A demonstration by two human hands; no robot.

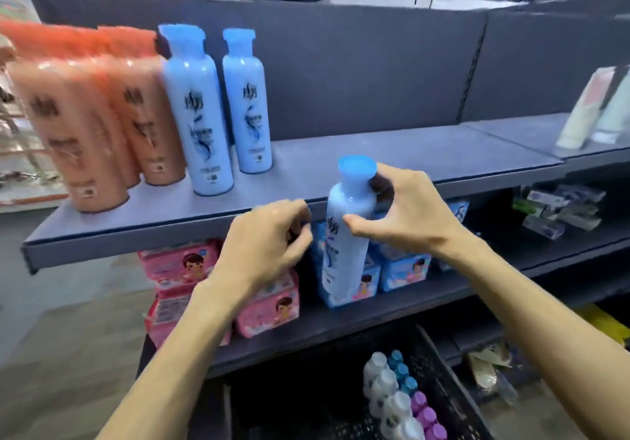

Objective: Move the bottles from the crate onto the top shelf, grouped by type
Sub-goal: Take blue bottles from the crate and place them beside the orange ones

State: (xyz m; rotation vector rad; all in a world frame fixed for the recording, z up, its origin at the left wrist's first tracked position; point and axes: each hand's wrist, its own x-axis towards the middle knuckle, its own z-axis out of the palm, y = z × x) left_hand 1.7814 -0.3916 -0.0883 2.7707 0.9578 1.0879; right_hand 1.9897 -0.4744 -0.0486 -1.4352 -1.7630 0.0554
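Observation:
My right hand (405, 214) grips a light blue bottle (344, 255) near its neck, thumb across the front. The bottle hangs upright in front of the top shelf's edge (136, 242), its cap level with the shelf surface. My left hand (269, 245) hovers just left of the bottle with its fingers curled, holding nothing that I can see. On the top shelf stand two matching blue bottles (197, 112) and, to their left, several orange bottles (78, 126). The black crate (453, 378) at the bottom holds several small bottles (399, 402) with white, blue and purple caps.
Pink packs (269, 306) and blue packs (402, 269) fill the middle shelf below. Pale tubes (596, 109) stand at the far right of the top shelf. Bare shelf surface (392, 153) lies to the right of the blue bottles.

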